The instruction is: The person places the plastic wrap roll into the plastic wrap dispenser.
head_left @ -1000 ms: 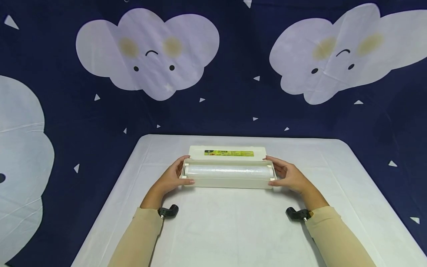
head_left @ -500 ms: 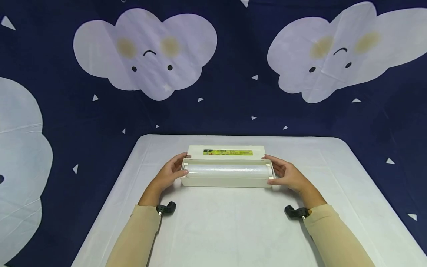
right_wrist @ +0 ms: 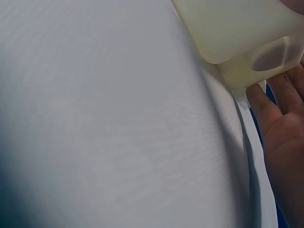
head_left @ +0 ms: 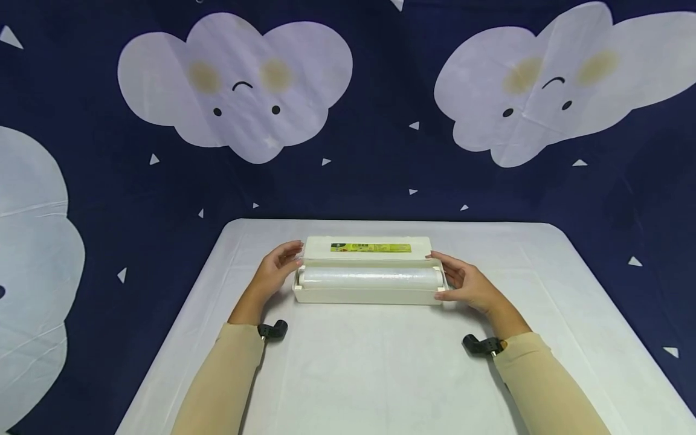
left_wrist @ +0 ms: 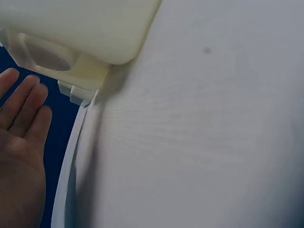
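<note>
Left hand (head_left: 270,278): grip free, holding nothing, just beside the left end of the cling-film box (head_left: 370,296). Box: near the far edge of the surface (head_left: 370,374), long axis roughly parallel to it — between the hands. Right hand (head_left: 470,287): nearer — grip grasping the box's right end.

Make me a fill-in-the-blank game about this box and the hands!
1. The box has its lid ____, so the clear roll shows.
2. The hand gripping the box's end is the person's ____ one.
3. The tabletop is coloured ____.
4. The clouds are on dark ____ cloth.

Missing words: open; right; white; blue.
</note>
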Available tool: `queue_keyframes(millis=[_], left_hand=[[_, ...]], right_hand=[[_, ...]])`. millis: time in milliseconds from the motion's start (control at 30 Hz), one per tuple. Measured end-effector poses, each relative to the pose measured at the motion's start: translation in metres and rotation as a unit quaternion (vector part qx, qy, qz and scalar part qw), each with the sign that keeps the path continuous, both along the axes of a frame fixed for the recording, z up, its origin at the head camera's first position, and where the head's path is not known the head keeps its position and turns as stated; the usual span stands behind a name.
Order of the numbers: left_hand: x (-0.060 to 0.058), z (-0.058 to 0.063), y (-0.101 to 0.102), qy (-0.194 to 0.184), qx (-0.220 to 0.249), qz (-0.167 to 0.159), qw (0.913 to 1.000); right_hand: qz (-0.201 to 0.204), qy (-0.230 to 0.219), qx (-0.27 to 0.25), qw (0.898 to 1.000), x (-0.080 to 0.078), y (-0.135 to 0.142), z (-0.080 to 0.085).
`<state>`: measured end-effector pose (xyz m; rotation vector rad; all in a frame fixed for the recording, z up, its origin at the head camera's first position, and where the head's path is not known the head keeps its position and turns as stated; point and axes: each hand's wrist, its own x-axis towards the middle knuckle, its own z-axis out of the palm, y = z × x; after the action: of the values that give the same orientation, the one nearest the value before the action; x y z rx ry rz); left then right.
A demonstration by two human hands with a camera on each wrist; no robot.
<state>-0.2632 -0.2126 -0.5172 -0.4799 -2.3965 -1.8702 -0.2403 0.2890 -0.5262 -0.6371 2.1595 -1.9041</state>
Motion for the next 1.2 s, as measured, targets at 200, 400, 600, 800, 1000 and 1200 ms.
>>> queue_keyframes(millis=[200,400,600,800,1000,1200], left_hand=[[-0.012,0.002,0.000,-0.016,-0.057,0.045,0.9972],[-0.027,0.008,-0.005,-0.041,-0.113,0.029,0.9923],[-0.038,0.017,-0.004,-0.069,-0.139,0.008,0.9878],[-0.051,0.017,-0.005,-0.073,-0.132,-0.002,0.9885],[-0.064,0.015,-0.004,-0.077,-0.140,-0.029,0.9868],[-0.074,0.015,-0.004,-0.074,-0.178,-0.057,0.9797]], right_hand=[[0.010,0.002,-0.013,1.000,0.001,0.000,-0.002],[0.009,-0.001,-0.013,1.000,0.001,0.001,-0.002],[0.008,0.001,-0.014,1.000,0.001,0.003,-0.001],[0.011,0.003,-0.012,1.000,-0.001,0.004,-0.003],[0.012,-0.002,-0.017,1.000,0.000,0.003,-0.002],[0.005,-0.006,-0.011,1.000,0.000,0.002,-0.003]])
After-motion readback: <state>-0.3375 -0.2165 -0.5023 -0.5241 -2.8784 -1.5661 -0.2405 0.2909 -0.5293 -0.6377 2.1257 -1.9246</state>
